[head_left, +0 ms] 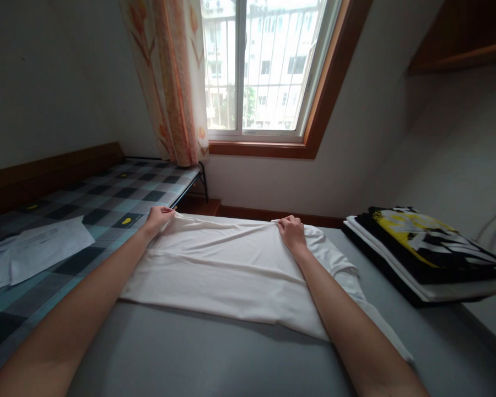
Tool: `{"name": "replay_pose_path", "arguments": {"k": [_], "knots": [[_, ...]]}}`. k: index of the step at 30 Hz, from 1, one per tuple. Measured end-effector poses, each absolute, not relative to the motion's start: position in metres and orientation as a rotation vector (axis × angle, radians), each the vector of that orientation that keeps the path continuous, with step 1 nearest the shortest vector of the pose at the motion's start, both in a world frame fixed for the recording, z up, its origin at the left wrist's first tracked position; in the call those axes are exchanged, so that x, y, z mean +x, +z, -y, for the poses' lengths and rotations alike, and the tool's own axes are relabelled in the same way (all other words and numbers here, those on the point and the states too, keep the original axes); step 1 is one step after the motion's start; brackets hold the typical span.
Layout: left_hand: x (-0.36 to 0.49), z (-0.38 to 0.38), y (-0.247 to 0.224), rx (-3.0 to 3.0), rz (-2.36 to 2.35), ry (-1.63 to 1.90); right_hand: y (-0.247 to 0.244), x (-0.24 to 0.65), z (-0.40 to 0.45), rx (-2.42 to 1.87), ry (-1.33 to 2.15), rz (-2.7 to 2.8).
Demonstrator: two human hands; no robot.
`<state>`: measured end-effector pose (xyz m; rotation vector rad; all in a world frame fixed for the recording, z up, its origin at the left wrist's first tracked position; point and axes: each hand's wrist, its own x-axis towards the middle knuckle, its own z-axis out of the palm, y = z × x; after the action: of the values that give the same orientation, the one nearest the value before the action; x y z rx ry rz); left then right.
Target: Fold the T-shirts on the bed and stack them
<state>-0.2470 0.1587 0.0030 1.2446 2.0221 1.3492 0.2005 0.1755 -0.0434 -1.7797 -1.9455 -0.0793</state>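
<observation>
A white T-shirt (227, 275) lies spread across the grey tabletop (215, 358), its hem end to the left and a sleeve and shoulder part to the right. At its far left corner my left hand (160, 218) pinches the cloth between thumb and fingers. My right hand (292, 231) grips the far edge further right, near the sleeve. Creases run through the fabric between the two hands. My right forearm covers part of the shirt's right side.
A stack of folded clothes (430, 248) stands at the right end of the table. To the left is a bed with a checked mattress (95, 204), with paper sheets (49, 248) on it. A curtain (177, 82) hangs beside the window (268, 66) behind the table.
</observation>
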Motion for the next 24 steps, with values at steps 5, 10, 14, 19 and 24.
{"name": "replay_pose_path", "arguments": {"k": [5, 10, 14, 19, 24], "knots": [[-0.250, -0.157, 0.013, 1.039, -1.947, 1.350, -0.042, 0.200, -0.175, -1.790, -0.057, 1.948], [-0.250, -0.154, 0.010, 1.053, -1.833, 1.409, -0.040, 0.199, -0.174, -1.833, -0.055, 1.951], [-0.249, -0.154, 0.000, 1.017, -1.825, 1.514, -0.040, 0.199, -0.174, -1.884, -0.114, 1.922], [-0.248, -0.160, -0.015, 1.199, -2.085, 1.394, -0.041, 0.196, -0.172, -1.896, -0.222, 1.907], [-0.240, -0.164, -0.016, 1.427, -2.507, 0.901, -0.040, 0.195, -0.171, -1.895, -0.226, 1.904]]}}
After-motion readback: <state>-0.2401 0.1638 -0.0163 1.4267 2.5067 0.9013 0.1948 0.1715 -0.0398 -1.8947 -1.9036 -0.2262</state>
